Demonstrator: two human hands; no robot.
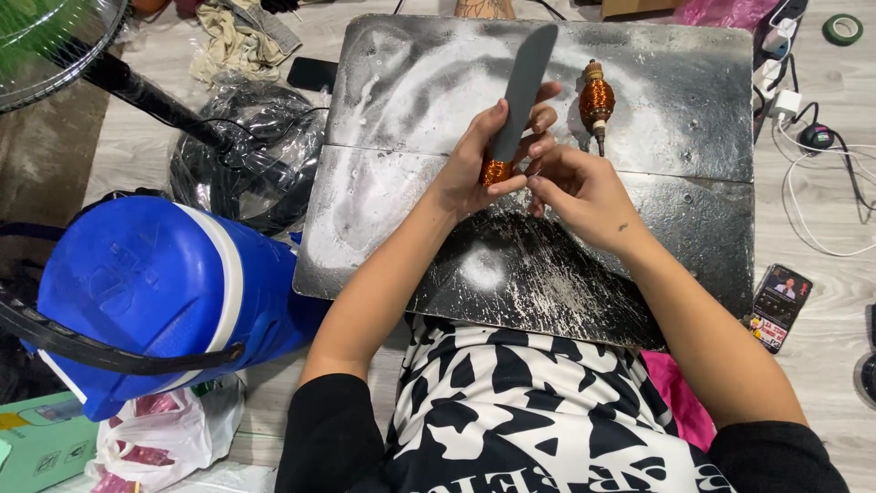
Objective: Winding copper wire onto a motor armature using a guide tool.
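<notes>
My left hand (476, 160) grips a small copper-wound coil (495, 171) from which a long dark grey flat blade (524, 87) sticks up and away from me. Fingers of my right hand (575, 187) pinch at the coil and the blade's base from the right side. Both hands hover over a black, scratched, white-dusted work board (675, 119). A second copper-wound rotor (596, 102) on a short shaft lies on the board just right of the blade.
A blue plastic container (155, 292) stands at the left next to a fan stand and bagged fan guard (246, 146). A lit phone (780, 306) lies at the right, with cables and a power strip (785, 100) beyond. Tape roll (842, 29) sits far right.
</notes>
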